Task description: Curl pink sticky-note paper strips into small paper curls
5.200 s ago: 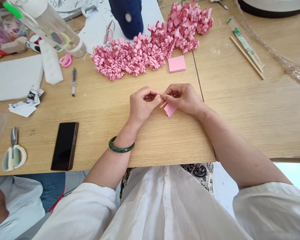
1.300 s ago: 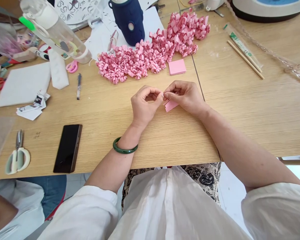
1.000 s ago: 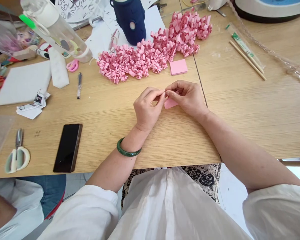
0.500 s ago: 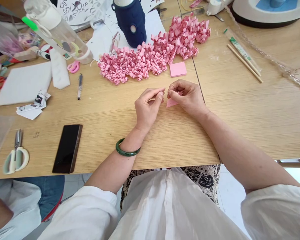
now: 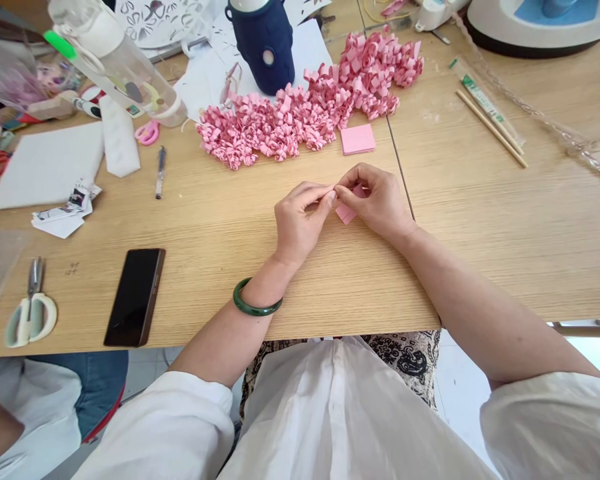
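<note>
My left hand (image 5: 300, 223) and my right hand (image 5: 375, 200) meet over the middle of the wooden table (image 5: 205, 227). Both pinch a small pink paper piece (image 5: 347, 213) cut into strips; most of it is hidden under my right fingers. My left thumb and forefinger press together at one strip's tip. A green bangle (image 5: 257, 305) sits on my left wrist. Behind my hands lies a pile of curled pink paper pieces (image 5: 305, 107), with a small stack of pink square sheets (image 5: 359, 139) beside it.
A black phone (image 5: 134, 295) and scissors (image 5: 29, 311) lie at the near left. A pen (image 5: 159, 171), white paper, a clear bottle (image 5: 115, 60) and a dark blue jar (image 5: 266, 43) stand further back. Chopsticks (image 5: 490, 120) lie at the right. Another person sits at the lower left.
My hands parted slightly half a second ago and have come back together, fingertips touching on the pink paper. The paper has shifted a little under my right hand.
</note>
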The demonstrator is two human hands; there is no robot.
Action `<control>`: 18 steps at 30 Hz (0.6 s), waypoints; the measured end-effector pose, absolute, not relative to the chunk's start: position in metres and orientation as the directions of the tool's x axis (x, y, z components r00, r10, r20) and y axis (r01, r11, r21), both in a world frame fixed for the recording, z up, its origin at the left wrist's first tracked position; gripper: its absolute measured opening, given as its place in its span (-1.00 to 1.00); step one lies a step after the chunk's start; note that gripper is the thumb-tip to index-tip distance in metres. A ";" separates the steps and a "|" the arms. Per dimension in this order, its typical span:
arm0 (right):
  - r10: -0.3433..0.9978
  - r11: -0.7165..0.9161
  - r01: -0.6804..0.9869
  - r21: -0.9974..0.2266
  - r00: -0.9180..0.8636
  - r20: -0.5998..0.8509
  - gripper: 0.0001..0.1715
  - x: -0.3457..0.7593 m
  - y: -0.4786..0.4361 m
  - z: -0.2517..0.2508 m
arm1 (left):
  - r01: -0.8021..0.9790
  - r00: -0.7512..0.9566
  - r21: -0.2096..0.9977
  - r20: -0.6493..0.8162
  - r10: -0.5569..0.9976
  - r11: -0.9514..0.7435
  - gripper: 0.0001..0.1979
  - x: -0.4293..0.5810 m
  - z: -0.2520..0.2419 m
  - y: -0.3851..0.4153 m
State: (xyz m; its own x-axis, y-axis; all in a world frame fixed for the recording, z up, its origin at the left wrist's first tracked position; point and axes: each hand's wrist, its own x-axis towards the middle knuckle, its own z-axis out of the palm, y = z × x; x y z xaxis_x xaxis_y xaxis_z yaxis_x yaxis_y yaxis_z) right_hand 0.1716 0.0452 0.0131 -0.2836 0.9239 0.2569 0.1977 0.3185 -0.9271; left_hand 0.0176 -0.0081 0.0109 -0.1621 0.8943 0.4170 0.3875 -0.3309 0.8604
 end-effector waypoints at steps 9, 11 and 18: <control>0.888 0.102 -0.067 -0.993 -0.443 0.121 -0.49 0.172 0.049 0.012 | 0.103 -0.212 0.979 0.193 0.958 -0.174 -0.83 0.012 0.006 0.001; 0.884 0.108 -0.070 -0.992 -0.449 0.128 -0.50 0.173 0.050 0.012 | 0.078 -0.230 0.985 0.166 0.959 -0.152 -0.83 0.012 0.007 0.002; 0.885 0.151 0.005 -0.989 -0.446 0.133 -0.59 0.175 0.049 0.016 | 0.054 -0.297 0.986 0.167 0.940 -0.158 -0.78 0.013 0.006 0.003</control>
